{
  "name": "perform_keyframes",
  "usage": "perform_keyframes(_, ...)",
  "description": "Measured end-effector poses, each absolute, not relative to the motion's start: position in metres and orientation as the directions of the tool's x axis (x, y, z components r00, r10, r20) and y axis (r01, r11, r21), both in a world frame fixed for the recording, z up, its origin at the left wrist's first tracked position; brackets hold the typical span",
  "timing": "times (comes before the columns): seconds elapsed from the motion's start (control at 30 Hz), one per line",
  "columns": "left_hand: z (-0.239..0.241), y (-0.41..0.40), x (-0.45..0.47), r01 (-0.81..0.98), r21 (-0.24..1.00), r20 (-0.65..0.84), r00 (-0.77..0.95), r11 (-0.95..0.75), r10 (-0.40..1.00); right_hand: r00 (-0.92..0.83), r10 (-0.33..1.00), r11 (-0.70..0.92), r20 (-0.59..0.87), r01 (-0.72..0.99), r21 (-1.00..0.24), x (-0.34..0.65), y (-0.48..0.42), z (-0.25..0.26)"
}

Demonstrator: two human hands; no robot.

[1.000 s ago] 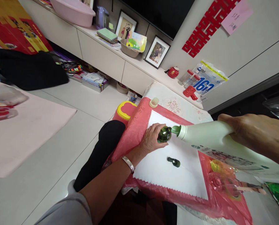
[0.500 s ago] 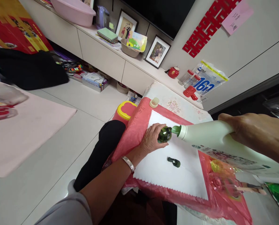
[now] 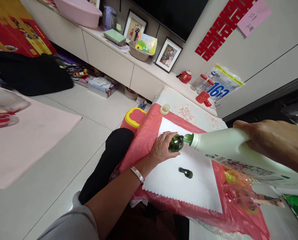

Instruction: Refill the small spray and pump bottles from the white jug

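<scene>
My left hand [image 3: 164,146] is wrapped round a small dark green bottle [image 3: 177,144] that stands on a white scalloped mat [image 3: 161,176]. In my right hand [image 3: 271,136] is a large pale green detergent bottle [image 3: 224,143], tilted nearly level by its handle. Its uncapped spout [image 3: 188,138] meets the mouth of the small bottle, and green liquid shows there. A dark green pump top [image 3: 186,172] lies on the mat nearer to me. At the far left corner of the red-covered table sits a pale cap [image 3: 164,109].
Clear plastic bottles, one pink [image 3: 239,196] and one yellow [image 3: 235,177], lie at the table's right. A red and yellow stool [image 3: 132,119] stands left of it. Behind runs a low cabinet [image 3: 111,61] bearing picture frames, a basin [image 3: 79,13] and jars. A pink-covered surface [image 3: 31,136] is at left.
The detergent bottle seems tilted very slightly differently at its base end. Both hands and the small bottle stay in place.
</scene>
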State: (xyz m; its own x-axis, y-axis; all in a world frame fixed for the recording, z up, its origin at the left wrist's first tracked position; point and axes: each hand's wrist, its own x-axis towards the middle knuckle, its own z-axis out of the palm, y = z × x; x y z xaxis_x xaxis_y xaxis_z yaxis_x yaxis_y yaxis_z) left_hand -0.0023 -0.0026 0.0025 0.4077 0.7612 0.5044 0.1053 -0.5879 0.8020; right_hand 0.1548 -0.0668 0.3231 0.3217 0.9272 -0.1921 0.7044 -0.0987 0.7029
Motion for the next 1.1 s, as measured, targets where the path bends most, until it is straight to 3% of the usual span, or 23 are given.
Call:
perform_keyframes(0.2,0.003,-0.002,-0.002,0.107,0.806,0.498,0.410,-0.582,0.764,0.429,0.870,-0.111,-0.243,0.650,0.752,0.146,-0.065,0.325)
perform_keyframes(1.1,0.002,-0.003,-0.002,0.108,0.810,0.494,0.405,-0.576,0.770,0.477,0.841,-0.116,-0.255,0.620,0.776,0.132,-0.064,0.328)
